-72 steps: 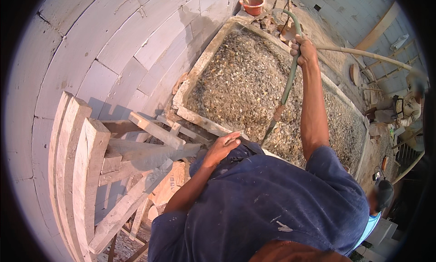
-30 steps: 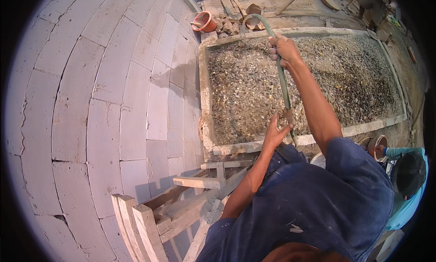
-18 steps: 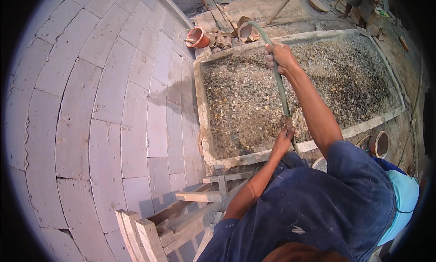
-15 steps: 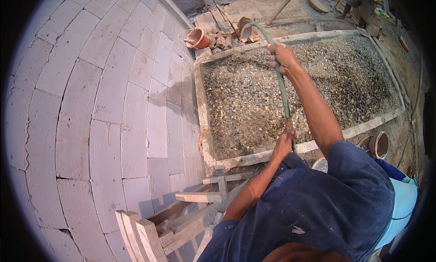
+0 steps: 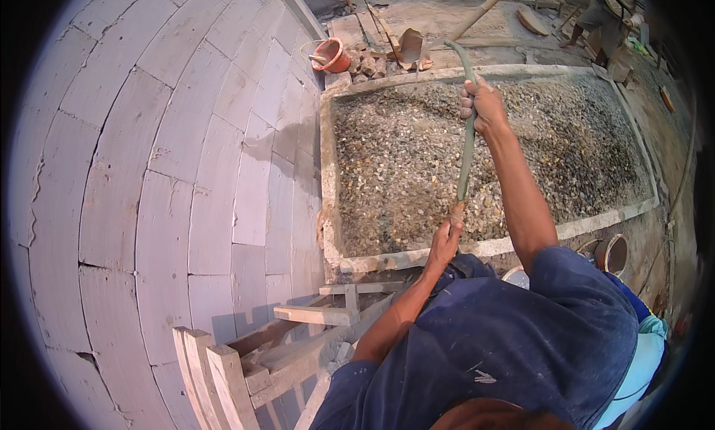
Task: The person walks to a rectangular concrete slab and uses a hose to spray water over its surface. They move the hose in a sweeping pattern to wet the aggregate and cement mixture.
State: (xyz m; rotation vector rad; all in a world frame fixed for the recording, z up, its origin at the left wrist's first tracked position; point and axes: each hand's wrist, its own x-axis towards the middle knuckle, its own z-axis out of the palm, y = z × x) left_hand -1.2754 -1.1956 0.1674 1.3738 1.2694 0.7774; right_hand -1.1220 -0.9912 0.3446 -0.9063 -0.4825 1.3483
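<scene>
A green hose (image 5: 467, 151) runs from the far rim of a long bed of wet gravel (image 5: 402, 162) down toward my body. My right hand (image 5: 484, 106) is raised over the gravel and grips the hose high up. My left hand (image 5: 445, 240) is closed around the hose's lower end, just above the bed's near concrete rim (image 5: 387, 260). I cannot see any water coming from the hose. My dark blue shirt fills the lower right.
A white block wall (image 5: 171, 169) rises on the left. A rough wooden frame (image 5: 246, 355) stands below it. An orange bowl (image 5: 331, 55), rubble and a pan (image 5: 411, 46) lie at the bed's far corner. A bucket (image 5: 614, 253) sits at right; another person (image 5: 611, 5) stands far off.
My left hand has come off my waist and taken the hose's lower end. My right hand has kept its grip. The view has swung left, toward the wall.
</scene>
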